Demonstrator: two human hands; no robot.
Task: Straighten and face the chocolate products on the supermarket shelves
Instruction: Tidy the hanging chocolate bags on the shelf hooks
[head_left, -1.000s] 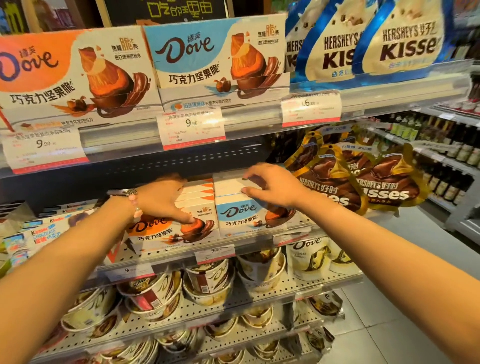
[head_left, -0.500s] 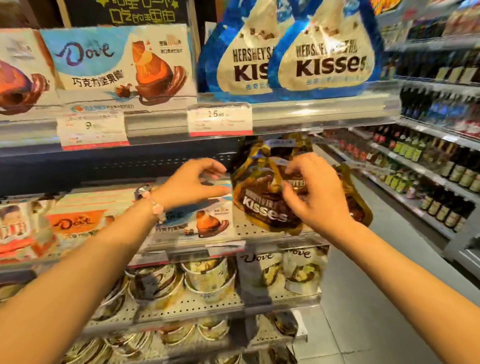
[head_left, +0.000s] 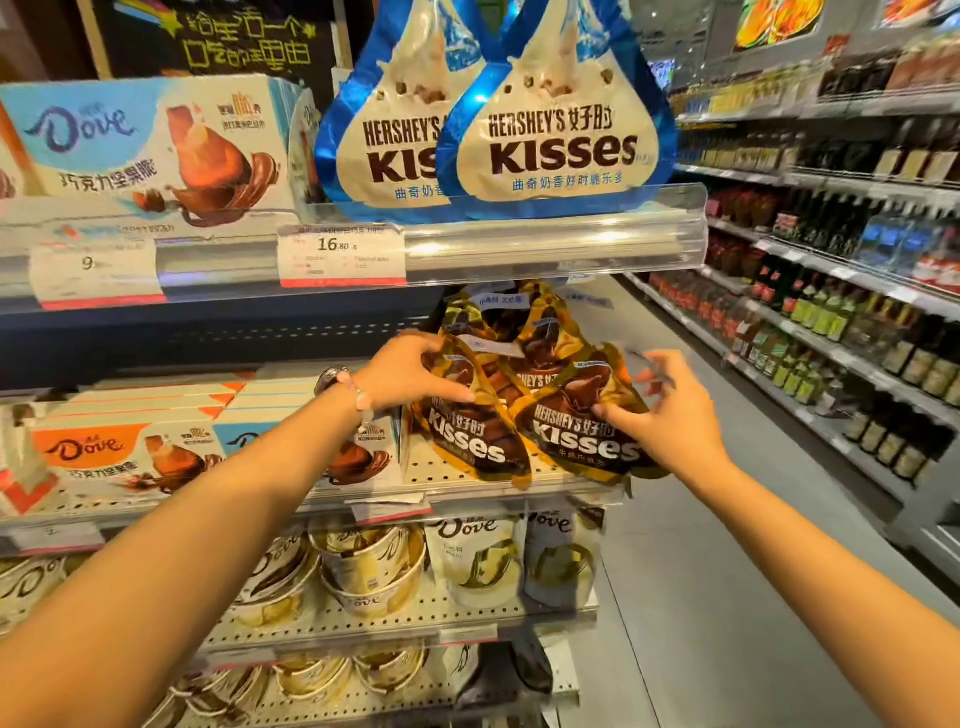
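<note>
I see two brown-and-gold, teardrop-shaped Hershey's Kisses foil bags standing at the front right end of the perforated white metal middle shelf (head_left: 421, 462), with more of the same bags stacked behind them. The left Kisses bag (head_left: 470, 441) leans to the left and overlaps the right Kisses bag (head_left: 582, 436), which faces forward near the shelf's end.

Both of my forearms reach forward and up from the bottom corners. My left hand (head_left: 405, 371), with a bead bracelet and watch at the wrist, lies over the upper left edge of the left bag, fingers curled round its top and thumb stretched across its front. My right hand (head_left: 675, 410) is spread, its fingers (head_left: 655, 364) splayed and slightly blurred beside the right bag's edge, while its thumb presses the front of that bag; it grasps nothing fully.

Just left of the bags lie flat Dove boxes, an orange-labelled Dove box (head_left: 119, 457) and a light blue Dove box (head_left: 358, 452) partly hidden by my left arm. On the shelf above, two large blue-and-cream Kisses bags (head_left: 556, 130) stand behind a clear plastic rail with a white price tag (head_left: 340, 254). Below, cream Dove tubs (head_left: 374, 566) and pouches sit on a lower shelf. A grey-floored aisle (head_left: 727, 545) runs right, lined with bottles.
</note>
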